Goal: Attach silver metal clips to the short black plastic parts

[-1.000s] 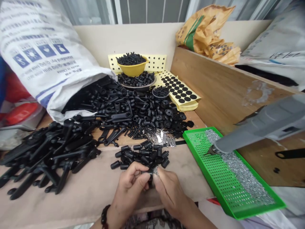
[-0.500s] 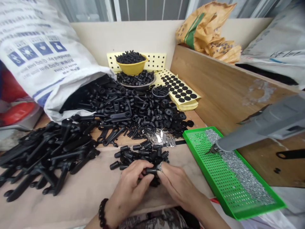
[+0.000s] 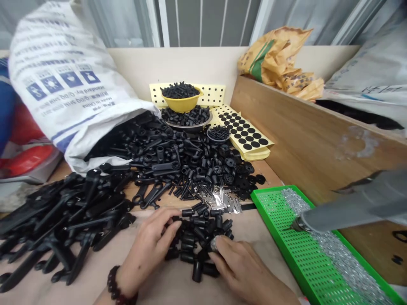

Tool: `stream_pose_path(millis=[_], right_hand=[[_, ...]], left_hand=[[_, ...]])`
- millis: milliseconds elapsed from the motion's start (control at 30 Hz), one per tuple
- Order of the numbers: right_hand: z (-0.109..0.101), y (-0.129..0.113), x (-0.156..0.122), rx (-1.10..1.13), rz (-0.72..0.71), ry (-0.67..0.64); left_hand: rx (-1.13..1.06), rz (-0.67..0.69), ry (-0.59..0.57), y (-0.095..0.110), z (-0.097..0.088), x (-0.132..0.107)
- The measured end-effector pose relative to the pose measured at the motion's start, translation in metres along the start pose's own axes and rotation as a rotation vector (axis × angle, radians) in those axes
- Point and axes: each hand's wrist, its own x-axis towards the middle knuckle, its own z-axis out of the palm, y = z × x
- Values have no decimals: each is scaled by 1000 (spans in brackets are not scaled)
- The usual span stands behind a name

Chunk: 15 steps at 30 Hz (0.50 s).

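My left hand [image 3: 148, 245] rests on the left side of a small heap of short black plastic tubes [image 3: 199, 231], its fingers curled onto the pieces. My right hand [image 3: 243, 264] lies at the heap's right side, its fingertips pressed against the tubes, with a small shiny piece showing at its index fingertip. A few tubes lie loose between the two hands. Whether either hand has one pinched is not clear. A dark bead bracelet is on my left wrist.
Long black handles [image 3: 63, 216] are piled at left, and more black parts [image 3: 178, 156] spill from a white sack [image 3: 66, 84]. Small metal clips [image 3: 224, 199] lie behind the heap. A green perforated tray [image 3: 276, 228] of tiny screws and a grey power screwdriver [image 3: 352, 205] stand at right. Bowls and yellow sticker sheets [image 3: 246, 135] are at the back.
Both hands have moved forward from holding one black piece near my body onto the heap of tubes. The heap is now spread out, with tubes lying nearer me. The camera view shifted down.
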Motion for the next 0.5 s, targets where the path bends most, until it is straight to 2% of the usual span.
stream_pose_path(millis=[100, 267, 500], right_hand=[[-3, 2, 3, 62, -16, -8], [-11, 6, 9, 76, -51, 30], [-22, 13, 38, 117, 1, 152]], left_hand=[[135, -26, -64, -10, -4, 25], [426, 11, -313, -16, 9, 62], [557, 68, -438, -25, 30, 81]])
